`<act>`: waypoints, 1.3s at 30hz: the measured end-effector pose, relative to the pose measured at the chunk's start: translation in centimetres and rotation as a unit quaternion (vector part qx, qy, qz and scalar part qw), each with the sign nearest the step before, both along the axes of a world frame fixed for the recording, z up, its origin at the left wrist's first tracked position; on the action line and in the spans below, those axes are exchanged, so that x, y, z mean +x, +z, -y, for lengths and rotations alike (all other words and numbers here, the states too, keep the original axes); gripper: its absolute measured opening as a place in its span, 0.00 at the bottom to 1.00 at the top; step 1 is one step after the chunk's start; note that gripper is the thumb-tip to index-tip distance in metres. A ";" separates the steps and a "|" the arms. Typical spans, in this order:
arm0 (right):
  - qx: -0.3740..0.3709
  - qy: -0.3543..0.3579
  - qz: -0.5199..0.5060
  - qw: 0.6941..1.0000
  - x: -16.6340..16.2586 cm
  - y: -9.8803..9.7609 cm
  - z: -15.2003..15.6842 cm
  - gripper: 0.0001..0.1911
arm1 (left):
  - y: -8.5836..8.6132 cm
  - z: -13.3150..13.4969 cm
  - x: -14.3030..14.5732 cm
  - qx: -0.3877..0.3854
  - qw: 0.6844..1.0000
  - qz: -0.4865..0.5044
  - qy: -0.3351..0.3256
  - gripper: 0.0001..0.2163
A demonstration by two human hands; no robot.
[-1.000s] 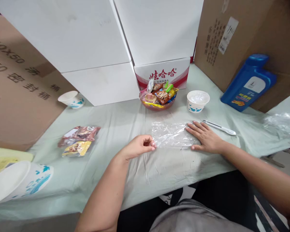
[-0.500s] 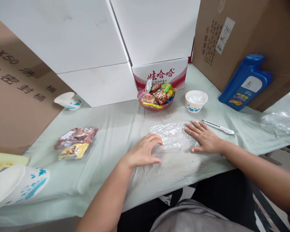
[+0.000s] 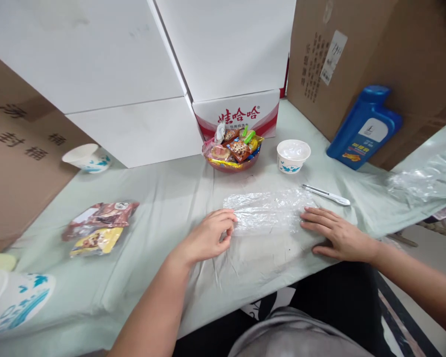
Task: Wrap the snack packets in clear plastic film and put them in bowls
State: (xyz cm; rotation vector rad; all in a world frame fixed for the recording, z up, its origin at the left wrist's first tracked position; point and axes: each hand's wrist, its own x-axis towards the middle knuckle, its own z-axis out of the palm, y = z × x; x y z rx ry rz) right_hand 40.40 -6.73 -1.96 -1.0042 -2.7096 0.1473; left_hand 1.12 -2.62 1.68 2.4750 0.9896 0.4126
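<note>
A crinkled sheet of clear plastic film (image 3: pixel 267 212) lies flat on the pale green tablecloth (image 3: pixel 163 208) in front of me. My left hand (image 3: pixel 207 237) rests at the film's left edge, fingers curled with the tips pressing on it. At the film's right edge my right hand (image 3: pixel 337 234) lies flat on the cloth, fingers stretched out and touching the plastic. Behind the film stand a bowl of wrapped snacks (image 3: pixel 232 149) and a paper cup (image 3: pixel 293 155) covered with plastic film.
A white utility knife (image 3: pixel 326 194) lies right of the film. A blue bottle (image 3: pixel 364 128) leans on a cardboard box (image 3: pixel 375 54). Snack packets (image 3: pixel 98 225) lie at left, paper cups (image 3: pixel 84 157) farther left, white boxes (image 3: pixel 134 74) behind, loose plastic (image 3: pixel 419 181) at far right.
My right hand slid from the film's upper right to its right edge, nearer me. My left hand went from a pinch to pressing on the left edge. The film now lies stretched wider.
</note>
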 end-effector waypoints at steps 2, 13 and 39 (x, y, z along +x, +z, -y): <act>0.003 -0.015 -0.040 0.999 -0.1 0.0 1.0 0.20 | 0.6 0.2 -0.2 -0.033 0.999 0.008 0.022 0.06; -0.075 -0.274 -0.162 0.945 -2.6 1.1 -0.3 0.10 | -1.4 -0.9 0.4 -0.110 0.966 0.085 0.220 0.04; 0.042 -0.323 -0.026 0.945 -3.0 -0.3 -1.3 0.12 | -2.4 -1.4 2.3 0.194 0.915 -0.070 0.345 0.07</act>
